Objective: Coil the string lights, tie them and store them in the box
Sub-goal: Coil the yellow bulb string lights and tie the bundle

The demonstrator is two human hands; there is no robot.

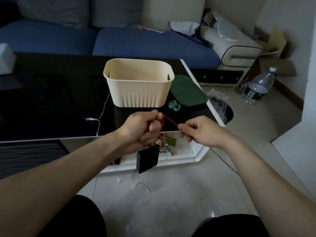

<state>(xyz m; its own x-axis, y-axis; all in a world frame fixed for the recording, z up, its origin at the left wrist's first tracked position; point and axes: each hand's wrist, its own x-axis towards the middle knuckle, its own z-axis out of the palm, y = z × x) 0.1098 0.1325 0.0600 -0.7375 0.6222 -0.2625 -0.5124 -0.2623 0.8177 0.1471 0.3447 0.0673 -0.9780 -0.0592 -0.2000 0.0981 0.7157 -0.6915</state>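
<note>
A person's left hand (pixel 143 129) is clenched around red wire (pixel 170 120) at the front edge of a black table (pixel 51 100), a black battery pack (pixel 147 159) dangling below it. The right hand (pixel 199 130) pinches the same wire, pulling it taut, likely to wind a coil. The cream box (pixel 138 82) stands open just beyond, ready for storage.

Both bare forearms reach forward from the bottom corners, converging toward the middle of the view. The left hand (pixel 142 129) is a closed fist, knuckles up, fingers curled tight (the thumb tucks toward 3 o'clock). The right hand (pixel 199 131) sits just beside it at 3 o'clock, back up, thumb and forefinger pinched together at its 9 o'clock tip, the other fingers loosely curled beneath.
</note>
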